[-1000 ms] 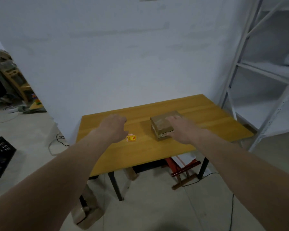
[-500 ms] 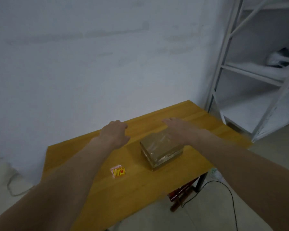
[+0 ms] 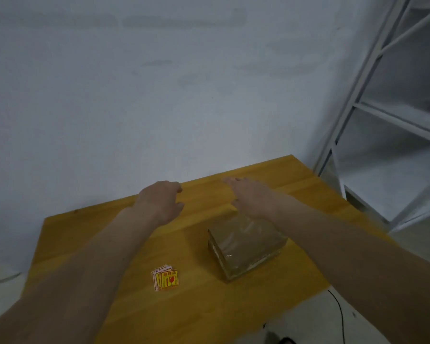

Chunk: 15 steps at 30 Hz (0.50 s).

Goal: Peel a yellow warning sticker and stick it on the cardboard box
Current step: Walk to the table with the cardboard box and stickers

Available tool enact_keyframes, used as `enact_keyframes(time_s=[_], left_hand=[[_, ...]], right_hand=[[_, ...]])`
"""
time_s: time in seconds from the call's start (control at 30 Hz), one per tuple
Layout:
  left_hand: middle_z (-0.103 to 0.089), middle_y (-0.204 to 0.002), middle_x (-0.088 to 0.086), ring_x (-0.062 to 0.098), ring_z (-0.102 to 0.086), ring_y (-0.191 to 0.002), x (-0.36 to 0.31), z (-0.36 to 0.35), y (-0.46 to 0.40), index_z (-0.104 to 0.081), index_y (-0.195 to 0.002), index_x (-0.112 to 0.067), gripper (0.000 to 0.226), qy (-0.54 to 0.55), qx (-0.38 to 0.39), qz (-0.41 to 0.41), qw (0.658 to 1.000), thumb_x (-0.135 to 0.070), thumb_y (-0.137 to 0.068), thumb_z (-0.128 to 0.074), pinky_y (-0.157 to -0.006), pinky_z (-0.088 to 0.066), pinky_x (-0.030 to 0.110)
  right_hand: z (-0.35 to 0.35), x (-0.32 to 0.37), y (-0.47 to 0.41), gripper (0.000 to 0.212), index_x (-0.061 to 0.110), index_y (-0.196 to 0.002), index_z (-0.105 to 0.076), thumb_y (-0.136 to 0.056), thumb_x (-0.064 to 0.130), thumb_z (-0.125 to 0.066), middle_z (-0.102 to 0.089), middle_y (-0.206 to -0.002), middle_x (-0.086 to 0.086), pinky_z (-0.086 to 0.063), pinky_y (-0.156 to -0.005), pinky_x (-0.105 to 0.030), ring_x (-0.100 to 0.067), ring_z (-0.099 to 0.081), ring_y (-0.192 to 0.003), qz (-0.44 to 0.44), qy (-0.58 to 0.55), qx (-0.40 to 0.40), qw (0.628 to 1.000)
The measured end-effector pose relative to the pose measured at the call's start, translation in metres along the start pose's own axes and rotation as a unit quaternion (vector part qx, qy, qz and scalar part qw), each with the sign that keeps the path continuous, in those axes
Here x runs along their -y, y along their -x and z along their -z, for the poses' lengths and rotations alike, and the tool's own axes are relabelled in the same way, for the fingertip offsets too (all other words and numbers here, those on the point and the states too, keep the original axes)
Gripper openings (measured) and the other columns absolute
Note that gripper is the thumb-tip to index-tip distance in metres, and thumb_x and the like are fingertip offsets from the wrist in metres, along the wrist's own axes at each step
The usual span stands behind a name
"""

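A person reaches both bare arms over a yellow wooden table point(image 3: 90, 234), the left hand point(image 3: 160, 201) loosely curled and empty, the right hand point(image 3: 252, 197) flat with fingers spread, holding nothing, beyond the far edge of a tape-wrapped cardboard box point(image 3: 246, 247). A small stack of yellow warning stickers point(image 3: 166, 280) lies on the tabletop left of the box, apart from both hands, near the left forearm. White metal shelving point(image 3: 372, 115) stands at right against a pale wall.

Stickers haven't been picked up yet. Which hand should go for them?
Left, probably. The sticker stack lies beside the left forearm, with the left hand empty. The right hand reaches past the box, which lies between it and the stickers.
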<state>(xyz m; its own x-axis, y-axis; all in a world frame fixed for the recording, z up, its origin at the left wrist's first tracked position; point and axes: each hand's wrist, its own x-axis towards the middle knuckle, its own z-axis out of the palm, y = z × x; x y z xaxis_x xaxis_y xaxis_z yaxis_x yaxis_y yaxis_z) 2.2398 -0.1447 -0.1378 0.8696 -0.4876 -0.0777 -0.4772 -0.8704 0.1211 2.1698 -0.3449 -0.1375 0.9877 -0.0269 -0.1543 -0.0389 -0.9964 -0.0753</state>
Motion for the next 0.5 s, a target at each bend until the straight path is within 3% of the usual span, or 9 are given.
enact_keyframes(time_s=[0.17,0.33,0.5], left_hand=[[-0.049,-0.139,0.003,0.024,-0.048,-0.124,-0.007,-0.043,-0.030,-0.044,-0.133,-0.021,0.045,0.030,0.000,0.057,0.998,-0.037,-0.092,-0.052,-0.097,-0.044,0.038],[-0.046,-0.141,0.004,0.026,-0.047,-0.125,-0.046,-0.116,-0.069,-0.041,-0.135,-0.022,0.045,0.046,0.011,0.091,0.995,-0.036,-0.093,-0.049,-0.096,-0.044,0.038],[-0.050,-0.137,0.001,0.025,-0.049,-0.122,-0.072,-0.172,-0.095,-0.043,-0.133,-0.023,0.042,0.063,-0.054,0.111,0.990,-0.034,-0.093,-0.051,-0.092,-0.045,0.039]], right_hand=[[-0.034,-0.026,-0.040,0.058,0.018,-0.148,-0.021,-0.096,0.011,-0.043,-0.045,-0.145,-0.010,-0.038,-0.103,-0.045,-0.031,-0.040,-0.132,0.044,0.023,0.000,0.999],[-0.090,-0.080,-0.070,0.049,0.015,-0.142,-0.032,-0.095,0.019,-0.046,-0.046,-0.143,-0.012,-0.037,-0.101,-0.046,-0.033,-0.041,-0.131,0.063,0.048,0.012,0.997],[-0.135,-0.118,-0.083,0.049,0.019,-0.143,-0.032,-0.096,0.020,-0.045,-0.047,-0.142,-0.008,-0.040,-0.097,-0.044,-0.030,-0.043,-0.129,0.083,0.041,-0.027,0.995]])
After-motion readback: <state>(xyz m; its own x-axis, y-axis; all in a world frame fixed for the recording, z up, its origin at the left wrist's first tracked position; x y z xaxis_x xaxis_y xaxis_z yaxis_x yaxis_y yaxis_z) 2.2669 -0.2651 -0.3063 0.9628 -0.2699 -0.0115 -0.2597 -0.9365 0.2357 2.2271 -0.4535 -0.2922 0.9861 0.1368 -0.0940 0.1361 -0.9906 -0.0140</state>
